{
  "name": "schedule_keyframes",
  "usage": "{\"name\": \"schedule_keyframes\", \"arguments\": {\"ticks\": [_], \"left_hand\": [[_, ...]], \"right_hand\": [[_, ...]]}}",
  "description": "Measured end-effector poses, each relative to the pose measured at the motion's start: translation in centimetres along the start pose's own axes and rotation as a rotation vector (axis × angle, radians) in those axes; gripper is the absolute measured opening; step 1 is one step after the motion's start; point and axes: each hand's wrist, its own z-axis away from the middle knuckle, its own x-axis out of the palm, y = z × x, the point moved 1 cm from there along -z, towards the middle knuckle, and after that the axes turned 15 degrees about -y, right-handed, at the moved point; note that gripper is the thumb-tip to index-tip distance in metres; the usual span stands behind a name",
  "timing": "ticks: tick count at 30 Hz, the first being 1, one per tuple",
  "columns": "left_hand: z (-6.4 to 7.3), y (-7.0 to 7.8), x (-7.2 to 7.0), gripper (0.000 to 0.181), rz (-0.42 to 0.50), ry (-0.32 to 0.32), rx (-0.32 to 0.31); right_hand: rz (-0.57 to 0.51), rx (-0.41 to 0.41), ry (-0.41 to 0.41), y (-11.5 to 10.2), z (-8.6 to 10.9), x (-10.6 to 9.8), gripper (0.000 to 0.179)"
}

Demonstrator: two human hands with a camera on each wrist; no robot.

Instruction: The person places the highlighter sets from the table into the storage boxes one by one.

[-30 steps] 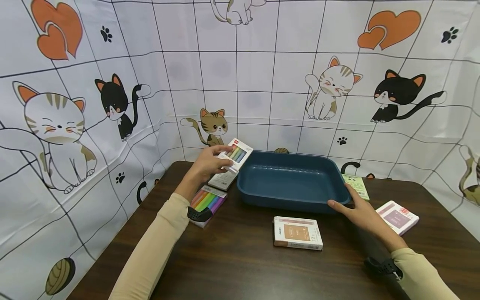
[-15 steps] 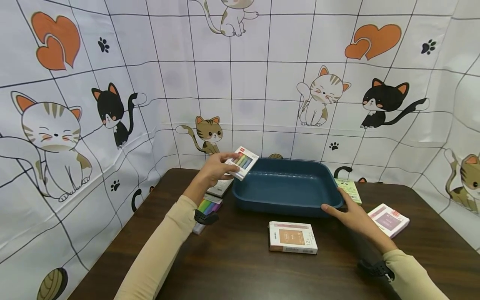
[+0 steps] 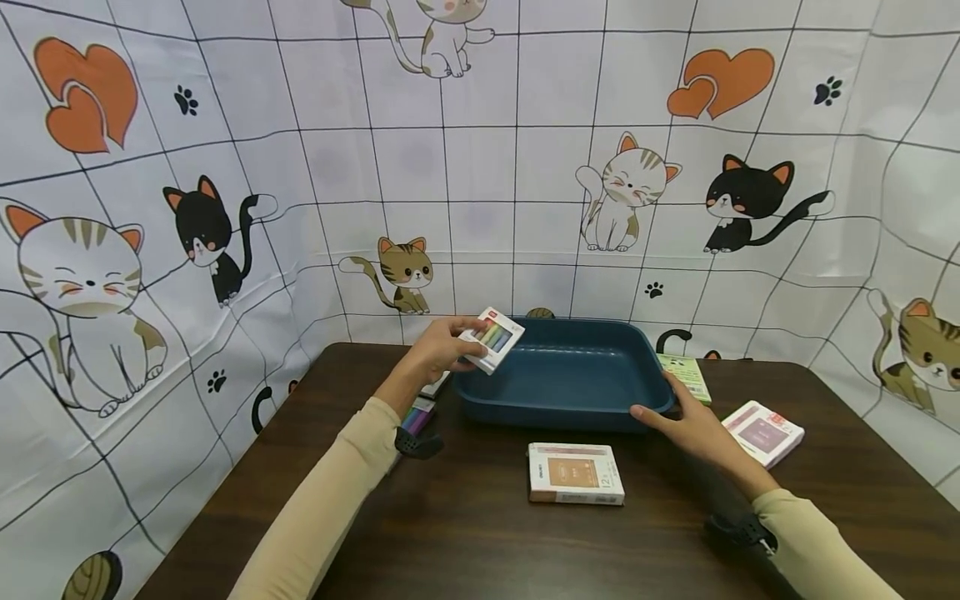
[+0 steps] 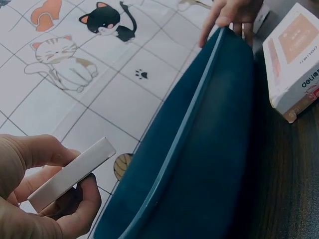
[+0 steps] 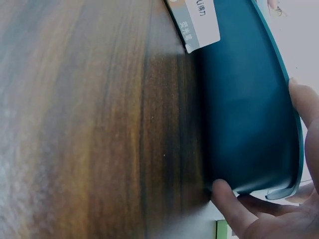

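My left hand [image 3: 441, 348] pinches a small white box [image 3: 501, 340] with a row of coloured sticks on its front. It is held tilted above the left end of a dark blue rectangular tray [image 3: 551, 417]. In the left wrist view, thumb and fingers clasp the box [image 4: 72, 174] by its flat faces, narrow side toward the camera. My right hand [image 3: 693, 423] grips the tray's near right corner. The right wrist view shows its thumb and fingers around the rim and wall of the tray [image 5: 244, 109].
A white box with an orange-brown square [image 3: 573, 473] lies in front of the tray. To the right are a white box with a mauve square [image 3: 763, 433] and a green packet [image 3: 686, 377]. A rainbow-coloured pack [image 3: 417, 415] is partly hidden behind the left arm.
My left hand has carried the small white box rightward, from beside the tray to above its left end. The right hand keeps its grip on the corner. The head view has shifted slightly.
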Motion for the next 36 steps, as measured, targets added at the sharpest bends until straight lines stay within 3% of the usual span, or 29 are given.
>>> {"name": "schedule_keyframes", "arguments": {"ticks": [16, 29, 36], "left_hand": [[0.0, -1.8, 0.4, 0.049, 0.015, 0.004, -0.016], [0.0, -1.5, 0.6, 0.047, -0.03, -0.014, -0.023], [-0.4, -1.9, 1.2, 0.05, -0.059, -0.087, -0.033]], "right_hand": [[-0.021, 0.009, -0.019, -0.4, -0.1, 0.2, 0.108], [-0.046, -0.008, -0.015, -0.6, -0.1, -0.2, 0.108], [-0.045, -0.018, -0.011, -0.4, 0.0, 0.1, 0.107]]}}
